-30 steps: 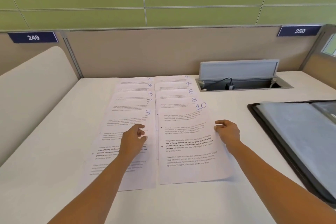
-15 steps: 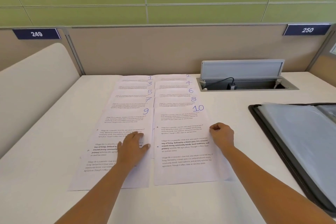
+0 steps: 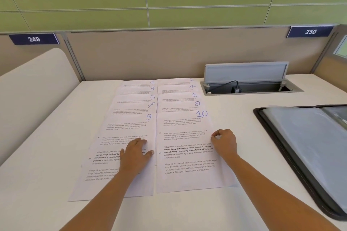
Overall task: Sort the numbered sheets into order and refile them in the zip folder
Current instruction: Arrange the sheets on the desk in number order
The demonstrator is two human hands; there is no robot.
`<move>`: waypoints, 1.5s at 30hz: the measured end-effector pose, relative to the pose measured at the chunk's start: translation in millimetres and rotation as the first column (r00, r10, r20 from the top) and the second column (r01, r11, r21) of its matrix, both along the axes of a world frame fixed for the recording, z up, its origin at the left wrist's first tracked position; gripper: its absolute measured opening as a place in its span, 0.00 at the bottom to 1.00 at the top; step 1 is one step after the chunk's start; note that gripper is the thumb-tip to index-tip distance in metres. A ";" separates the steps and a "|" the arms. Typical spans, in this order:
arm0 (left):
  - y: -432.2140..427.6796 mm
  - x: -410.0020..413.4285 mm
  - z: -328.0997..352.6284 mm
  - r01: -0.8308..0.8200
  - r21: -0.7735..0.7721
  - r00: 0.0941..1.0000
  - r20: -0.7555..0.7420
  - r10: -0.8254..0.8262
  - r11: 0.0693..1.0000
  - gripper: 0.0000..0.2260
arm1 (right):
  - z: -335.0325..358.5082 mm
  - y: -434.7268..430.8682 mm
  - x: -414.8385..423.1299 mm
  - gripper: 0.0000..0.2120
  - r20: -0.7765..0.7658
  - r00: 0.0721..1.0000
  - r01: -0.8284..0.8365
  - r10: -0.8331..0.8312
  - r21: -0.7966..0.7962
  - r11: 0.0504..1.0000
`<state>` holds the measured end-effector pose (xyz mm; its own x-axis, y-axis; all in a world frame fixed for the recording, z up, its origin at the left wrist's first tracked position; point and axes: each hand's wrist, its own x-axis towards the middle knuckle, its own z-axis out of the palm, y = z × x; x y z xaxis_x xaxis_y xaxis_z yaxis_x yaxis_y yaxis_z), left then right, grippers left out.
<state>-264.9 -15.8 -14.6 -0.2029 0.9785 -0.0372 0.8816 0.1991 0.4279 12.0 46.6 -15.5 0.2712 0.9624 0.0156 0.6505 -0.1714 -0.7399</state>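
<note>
Ten printed sheets with handwritten blue numbers lie on the white desk in two overlapping columns, odd numbers left and even numbers right. Sheet 9 (image 3: 129, 125) tops the left column and sheet 10 (image 3: 185, 137) tops the right one. My left hand (image 3: 136, 155) rests flat on sheet 9 with its fingers straight. My right hand (image 3: 224, 141) is curled at the right edge of sheet 10 and pinches that edge between thumb and forefinger. The black zip folder (image 3: 276, 137) lies open to the right, with clear plastic sleeves (image 3: 309, 146) inside.
An open cable hatch (image 3: 249, 86) with a raised grey lid and a black plug sits behind the even column. A beige partition runs along the back, and a rounded cream divider (image 3: 28, 99) bounds the desk on the left.
Sheet 10, which lay tilted, now sits square beside sheet 9. My left hand has gone from curled to flat on sheet 9. Both hands have drawn a little nearer to me.
</note>
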 end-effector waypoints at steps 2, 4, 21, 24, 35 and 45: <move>0.1 0.2 -0.3 -0.010 0.009 1.000 0.006 0.010 1.000 0.21 | 2.9 -5.2 -3.1 0.06 0.104 0.994 -0.040 0.036 0.043 0.998; -1.0 0.0 -1.4 -0.028 0.022 1.000 0.001 0.028 0.999 0.20 | 4.2 -10.6 -9.3 0.07 0.174 0.982 -0.088 0.072 0.084 0.993; -10.4 11.4 -1.2 0.009 0.025 0.998 -0.055 -0.007 1.000 0.21 | -9.8 -28.3 -36.0 0.21 0.402 0.887 -0.247 0.228 -0.005 0.969; -8.7 25.3 1.4 0.051 0.041 0.997 -0.066 -0.048 0.998 0.22 | -8.9 -29.5 -34.4 0.21 0.422 0.866 -0.298 0.268 0.005 0.955; -8.4 104.7 -1.0 0.174 0.078 0.984 -0.053 -0.171 0.982 0.22 | -7.8 -39.9 20.3 0.20 0.422 0.844 -0.367 0.332 0.003 0.930; 6.7 169.6 4.2 0.354 0.091 0.934 0.003 -0.356 0.931 0.21 | 6.9 -42.2 113.8 0.20 0.461 0.877 -0.170 0.135 0.034 0.985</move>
